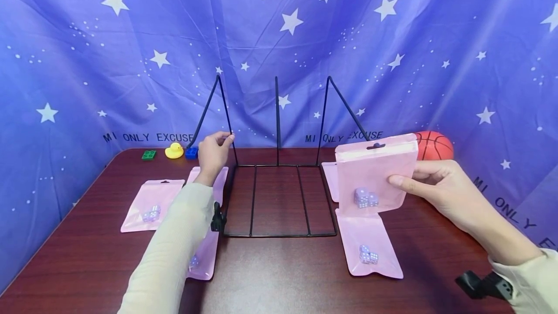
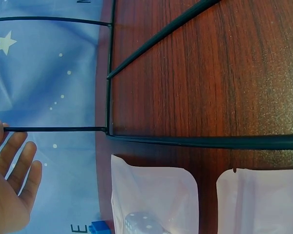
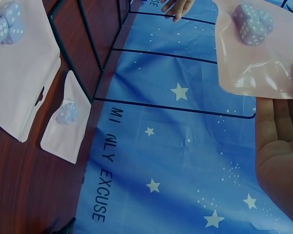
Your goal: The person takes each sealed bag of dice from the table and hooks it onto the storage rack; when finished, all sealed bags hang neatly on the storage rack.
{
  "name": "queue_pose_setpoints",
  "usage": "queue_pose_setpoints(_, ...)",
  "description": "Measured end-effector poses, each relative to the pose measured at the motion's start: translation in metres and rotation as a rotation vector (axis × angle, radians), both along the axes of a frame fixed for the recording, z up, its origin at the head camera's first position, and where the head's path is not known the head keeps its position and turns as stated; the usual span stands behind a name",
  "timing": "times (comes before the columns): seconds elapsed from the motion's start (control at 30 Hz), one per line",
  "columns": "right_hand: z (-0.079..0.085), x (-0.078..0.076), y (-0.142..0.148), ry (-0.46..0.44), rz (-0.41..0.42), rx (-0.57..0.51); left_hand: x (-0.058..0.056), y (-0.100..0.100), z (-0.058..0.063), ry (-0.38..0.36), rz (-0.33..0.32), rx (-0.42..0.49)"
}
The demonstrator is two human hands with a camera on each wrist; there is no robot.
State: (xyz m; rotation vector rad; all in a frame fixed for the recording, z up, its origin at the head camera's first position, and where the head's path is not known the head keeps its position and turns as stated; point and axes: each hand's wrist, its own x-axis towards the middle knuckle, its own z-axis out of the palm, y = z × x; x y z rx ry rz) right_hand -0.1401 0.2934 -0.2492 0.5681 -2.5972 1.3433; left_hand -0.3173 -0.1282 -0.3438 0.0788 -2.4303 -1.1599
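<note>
A black wire rack (image 1: 279,235) stands on the table, its rods rising at the back. My left hand (image 1: 213,156) pinches the left upright rod (image 2: 58,129) between thumb and index finger, the other fingers loosely spread. Above the rack's right side, my right hand (image 1: 446,195) grips a pink pouch (image 1: 375,166) by its right edge. This pouch hangs upright, its hang hole at the top and purple dice (image 3: 254,24) showing through the front. Below it lies another pink pouch with dice (image 1: 375,236), and one more pouch (image 1: 330,178) is partly hidden behind.
Left of the rack lie several pink pouches, including one with dice (image 1: 135,210); my left arm partly covers others. Along the back edge are a green block (image 1: 148,155), a yellow duck (image 1: 174,150) and a blue block (image 1: 191,152). A red ball (image 1: 436,146) sits back right, before a starry curtain.
</note>
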Motion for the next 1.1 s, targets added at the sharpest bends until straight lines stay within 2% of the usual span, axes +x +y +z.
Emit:
queue_pose_setpoints(0.2,0.001,-0.005,-0.006,-0.014,0.027,-0.011,0.001,0.0,0.0,0.004,-0.002,0.005)
queue_pose_setpoints(0.57,0.001,-0.015,-0.016,-0.054,0.012,-0.038,0.001,-0.001,0.0,0.009,-0.001,-0.005)
queue_pose_setpoints(0.73,0.001,-0.02,-0.019,-0.063,-0.02,-0.029,0.001,-0.001,0.0,0.013,-0.001,-0.001)
queue_pose_setpoints(0.9,0.001,-0.027,-0.022,-0.062,-0.009,-0.073,0.001,-0.001,-0.001,0.017,0.0,0.001)
queue_pose_setpoints(1.1,0.002,-0.035,-0.021,-0.109,-0.001,-0.11,0.001,-0.001,0.0,0.004,-0.007,-0.001)
